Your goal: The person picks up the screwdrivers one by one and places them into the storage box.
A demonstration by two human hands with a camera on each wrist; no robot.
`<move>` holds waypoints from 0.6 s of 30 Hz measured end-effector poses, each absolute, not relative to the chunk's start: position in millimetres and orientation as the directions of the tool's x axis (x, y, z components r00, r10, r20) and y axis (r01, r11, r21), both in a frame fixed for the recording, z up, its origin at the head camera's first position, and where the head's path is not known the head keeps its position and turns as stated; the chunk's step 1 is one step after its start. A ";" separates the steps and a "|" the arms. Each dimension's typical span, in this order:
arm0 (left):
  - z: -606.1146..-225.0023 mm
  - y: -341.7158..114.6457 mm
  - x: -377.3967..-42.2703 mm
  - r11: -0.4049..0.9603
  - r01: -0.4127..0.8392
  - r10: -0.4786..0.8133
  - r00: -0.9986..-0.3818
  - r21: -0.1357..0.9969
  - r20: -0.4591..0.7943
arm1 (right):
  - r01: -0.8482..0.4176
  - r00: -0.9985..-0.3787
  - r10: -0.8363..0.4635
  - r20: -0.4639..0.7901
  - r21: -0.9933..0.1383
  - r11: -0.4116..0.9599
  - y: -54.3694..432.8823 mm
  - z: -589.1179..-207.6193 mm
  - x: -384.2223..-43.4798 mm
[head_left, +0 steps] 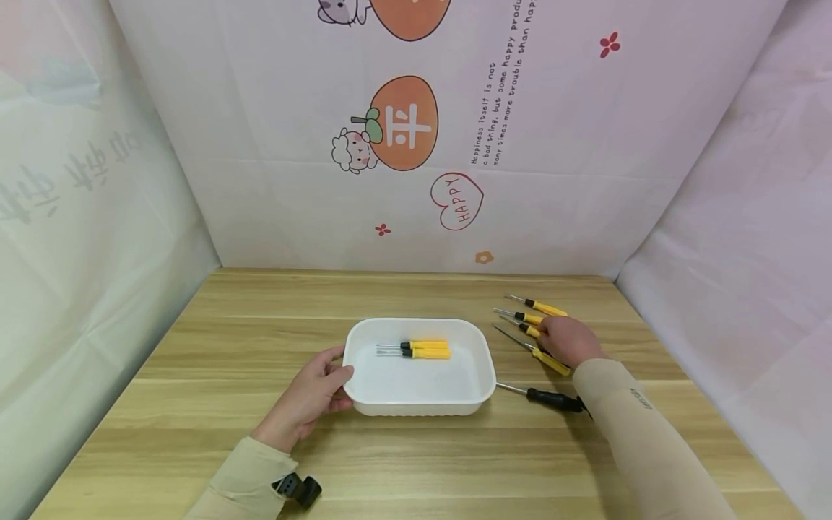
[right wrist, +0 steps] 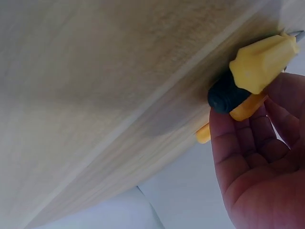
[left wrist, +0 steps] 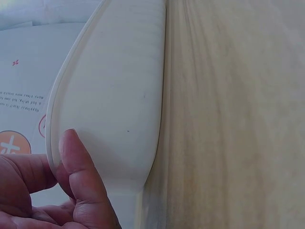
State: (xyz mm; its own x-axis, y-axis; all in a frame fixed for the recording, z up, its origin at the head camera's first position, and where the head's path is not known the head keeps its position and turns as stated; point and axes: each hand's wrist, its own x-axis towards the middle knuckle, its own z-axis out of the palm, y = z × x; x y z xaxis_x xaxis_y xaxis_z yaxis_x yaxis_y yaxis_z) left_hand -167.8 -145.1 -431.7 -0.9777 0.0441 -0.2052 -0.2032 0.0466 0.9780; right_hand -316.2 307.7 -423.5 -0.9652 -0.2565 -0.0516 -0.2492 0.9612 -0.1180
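My left hand (head_left: 316, 393) grips the left end of a white plastic container (head_left: 422, 409). Its thumb lies over the rim, and a finger (left wrist: 81, 167) presses the outer wall in the left wrist view. Inside the container, two small screwdrivers (head_left: 429, 354) with yellow handles lie side by side. At the right, my right hand (head_left: 572, 341) pinches the yellow handle of a small screwdriver (head_left: 529, 331), mostly covered by the fingers. In the right wrist view, a larger yellow-and-black screwdriver handle (right wrist: 259, 62) partly hides the handle between thumb and fingers (right wrist: 224, 138).
Beyond the right hand lie two more small yellow screwdrivers (head_left: 549, 309). Nearer is the larger yellow screwdriver (head_left: 551, 361), then a black-handled screwdriver (head_left: 552, 399) partly under the sleeve. Printed white cloth (head_left: 279, 188) walls the wooden table (head_left: 416, 462) at the back and sides.
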 end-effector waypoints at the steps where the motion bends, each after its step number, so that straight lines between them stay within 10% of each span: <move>1: -431.7 -145.1 -167.8 0.047 -0.204 0.044 -0.978 0.978 -0.206 | -0.254 -0.964 -0.261 -0.052 -0.123 0.959 307.3 -422.8 -315.8; 18: -430.7 -144.8 -168.0 0.043 -0.209 0.045 -0.976 0.977 -0.211 | -0.225 -0.965 -0.251 -0.076 -0.249 0.942 301.8 -410.8 -314.9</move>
State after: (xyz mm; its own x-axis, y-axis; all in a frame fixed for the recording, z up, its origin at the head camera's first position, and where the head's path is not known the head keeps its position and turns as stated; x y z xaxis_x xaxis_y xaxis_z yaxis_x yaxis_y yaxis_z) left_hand -168.0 -144.8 -430.7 -0.9764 0.0448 -0.2114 -0.2095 0.0433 0.9768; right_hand -314.9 301.8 -410.8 -0.9651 -0.2506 -0.0757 -0.2250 0.9419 -0.2494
